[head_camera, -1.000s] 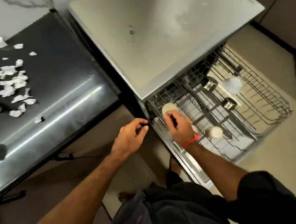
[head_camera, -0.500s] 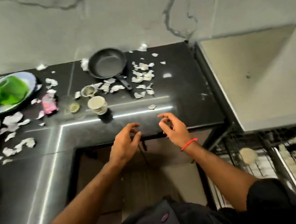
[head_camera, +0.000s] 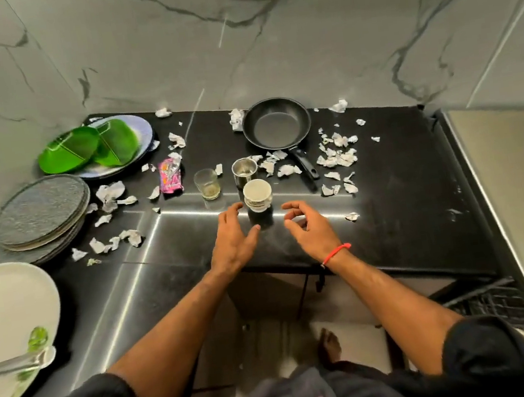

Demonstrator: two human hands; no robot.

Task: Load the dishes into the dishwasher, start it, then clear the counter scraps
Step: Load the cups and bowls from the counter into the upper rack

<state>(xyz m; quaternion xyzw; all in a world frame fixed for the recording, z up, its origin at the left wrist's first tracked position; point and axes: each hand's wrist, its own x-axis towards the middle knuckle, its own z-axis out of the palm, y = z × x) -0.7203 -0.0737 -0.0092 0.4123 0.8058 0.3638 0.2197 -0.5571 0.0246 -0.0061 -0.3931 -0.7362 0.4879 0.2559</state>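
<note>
A white cup [head_camera: 257,195] stands on the black counter [head_camera: 399,213], with a steel tumbler [head_camera: 244,170] just behind it and a small glass [head_camera: 207,184] to their left. My left hand [head_camera: 234,238] hovers just left of the cup, fingers relaxed and holding nothing. My right hand [head_camera: 308,229] hovers just right of it, fingers loosely curled, also holding nothing. A black frying pan [head_camera: 276,126] sits further back. White paper scraps [head_camera: 336,152] lie scattered over the counter. The dishwasher's grey top [head_camera: 518,184] is at the right, and its rack [head_camera: 488,305] shows dimly below.
A stack of grey plates [head_camera: 41,212] sits at the left, with green bowls [head_camera: 90,147] on a plate behind it. A white plate [head_camera: 10,324] with a spoon is at the lower left. A pink wrapper [head_camera: 169,177] lies near the glass. A marble wall backs the counter.
My view swung from the dishwasher rack to the counter. Both hands left the rack and moved forward to either side of the white cup.
</note>
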